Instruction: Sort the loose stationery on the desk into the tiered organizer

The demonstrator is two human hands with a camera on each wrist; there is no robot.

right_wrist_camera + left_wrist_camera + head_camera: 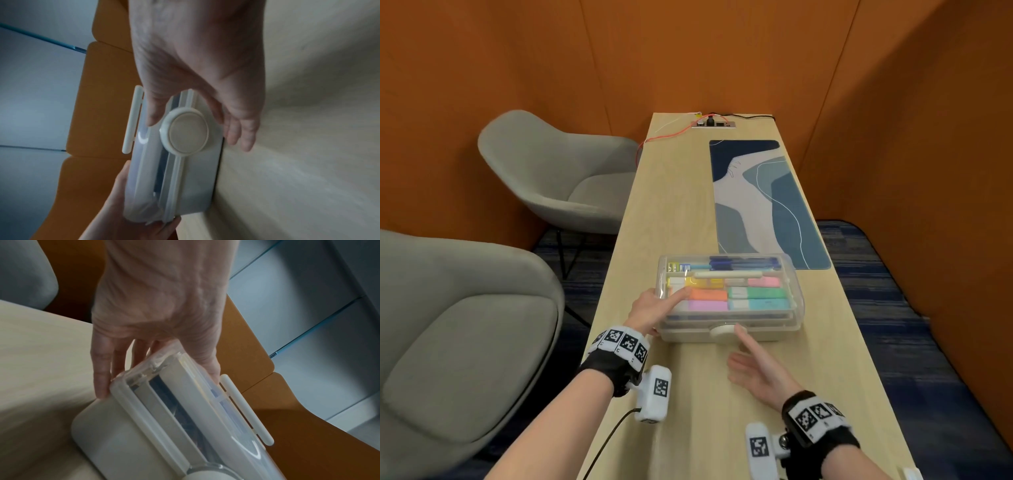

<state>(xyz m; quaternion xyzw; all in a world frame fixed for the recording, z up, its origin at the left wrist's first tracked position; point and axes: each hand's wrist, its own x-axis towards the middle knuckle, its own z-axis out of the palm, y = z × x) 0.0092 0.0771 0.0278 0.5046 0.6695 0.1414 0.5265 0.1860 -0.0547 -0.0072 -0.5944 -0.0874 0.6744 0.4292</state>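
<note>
The tiered organizer (pixel 732 322), a clear plastic box with its lid down, sits on the wooden desk (pixel 688 394). Through the lid I see coloured highlighters (pixel 739 294) and blue pens (pixel 743 263). A white handle (pixel 727 274) lies on the lid and a round white knob (pixel 722 330) sits on the near wall. My left hand (pixel 657 308) clasps the box's left end (pixel 144 386), thumb on the lid, fingers down the side. My right hand (pixel 743 349) hovers in front with straight fingers, index tip beside the knob (pixel 185 133). Whether it touches the knob is unclear.
A blue patterned desk mat (pixel 767 205) lies beyond the organizer. A socket panel (pixel 714 124) with a red cable (pixel 664 137) is at the desk's far end. Two grey chairs (pixel 558 171) (pixel 458 342) stand left of the narrow desk. Orange walls enclose it.
</note>
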